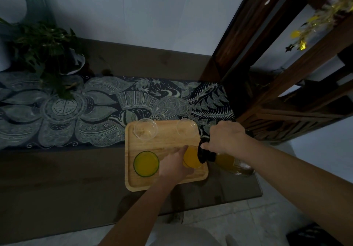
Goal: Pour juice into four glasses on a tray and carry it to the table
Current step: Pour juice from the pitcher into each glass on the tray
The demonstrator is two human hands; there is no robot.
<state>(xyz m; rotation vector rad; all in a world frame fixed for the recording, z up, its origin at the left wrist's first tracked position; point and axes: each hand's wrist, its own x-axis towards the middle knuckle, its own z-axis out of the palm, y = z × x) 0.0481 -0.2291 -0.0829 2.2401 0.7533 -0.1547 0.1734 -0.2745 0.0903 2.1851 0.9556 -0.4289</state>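
A wooden tray (166, 144) lies on the dark counter. At its near left stands a glass full of orange juice (146, 163). My left hand (174, 164) is wrapped around the near right glass (191, 158), which holds orange juice. My right hand (226, 138) grips a juice bottle (232, 164) tipped on its side, its dark neck over that glass. Two empty clear glasses stand at the tray's far side, one at the left (145, 129) and one at the right (186, 128).
A patterned dark runner (91, 110) crosses the counter behind the tray. A potted plant (47, 54) stands at the far left. A dark wooden shelf unit (277, 85) rises close on the right. The counter's front edge (191, 212) is near, with pale floor below.
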